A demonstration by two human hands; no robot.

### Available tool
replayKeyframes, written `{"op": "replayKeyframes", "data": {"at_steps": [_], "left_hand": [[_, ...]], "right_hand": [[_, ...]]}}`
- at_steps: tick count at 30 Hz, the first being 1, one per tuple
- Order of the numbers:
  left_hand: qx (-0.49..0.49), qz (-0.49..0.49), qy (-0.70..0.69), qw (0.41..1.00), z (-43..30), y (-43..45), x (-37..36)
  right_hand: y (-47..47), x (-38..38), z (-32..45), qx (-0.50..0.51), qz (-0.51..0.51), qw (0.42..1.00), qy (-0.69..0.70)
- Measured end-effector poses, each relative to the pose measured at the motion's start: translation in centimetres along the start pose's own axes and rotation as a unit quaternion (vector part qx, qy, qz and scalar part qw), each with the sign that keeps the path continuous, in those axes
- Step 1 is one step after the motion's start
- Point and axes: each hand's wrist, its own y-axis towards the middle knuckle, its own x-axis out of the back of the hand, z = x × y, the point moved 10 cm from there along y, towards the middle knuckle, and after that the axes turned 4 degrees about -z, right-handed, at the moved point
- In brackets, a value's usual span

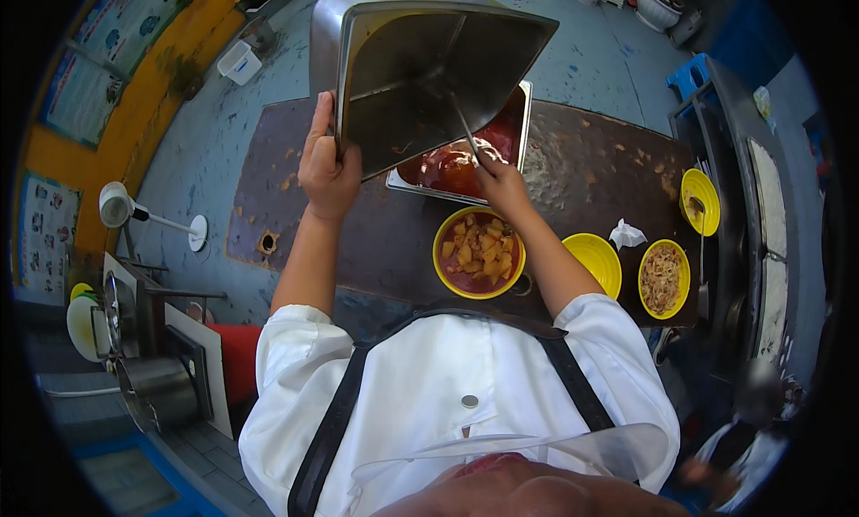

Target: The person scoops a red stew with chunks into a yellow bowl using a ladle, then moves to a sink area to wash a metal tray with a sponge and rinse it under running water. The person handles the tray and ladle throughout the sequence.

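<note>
My left hand [329, 165] grips the left rim of a deep stainless steel food pan [409, 81], which is tilted on its side with its mouth facing me. A few small scraps cling to its dark inner wall. In my right hand [500, 181] is the thin metal handle of a utensil [464, 122]; its other end reaches into the tilted pan. Below the pan's lower edge sits a second steel pan [463, 165] holding glossy red sauce or oil, partly hidden. Nearer me, a yellow bowl [480, 252] contains potato chunks and meat in red broth.
On the dark worn table [389, 232] stand a yellow bowl [594, 262] behind my right forearm, one of shredded food [664, 279], and another with a spoon [700, 202]. Crumpled tissue [627, 234] lies between them. A metal rack [738, 202] borders the right; a blurred person [731, 456] is lower right.
</note>
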Motion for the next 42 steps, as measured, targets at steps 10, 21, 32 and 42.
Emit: {"op": "replayKeyframes", "data": {"at_steps": [10, 21, 32, 42], "left_hand": [[-0.063, -0.010, 0.048, 0.997, 1.0, -0.7, -0.5], [-0.046, -0.039, 0.041, 0.997, 1.5, -0.8, 0.5], [-0.029, -0.063, 0.073, 0.995, 1.5, -0.3, -0.8], [-0.064, -0.072, 0.086, 0.992, 0.9, 0.0, -1.1]], "right_hand": [[-3.3, 2.4, 1.0, 0.105, -0.039, 0.992, -0.051], [-7.5, 2.9, -2.1, 0.194, -0.071, 0.968, -0.142], [-1.0, -3.2, 3.7, 0.166, -0.014, 0.986, 0.016], [-8.4, 5.1, -2.1, 0.178, -0.072, 0.974, -0.123]]}}
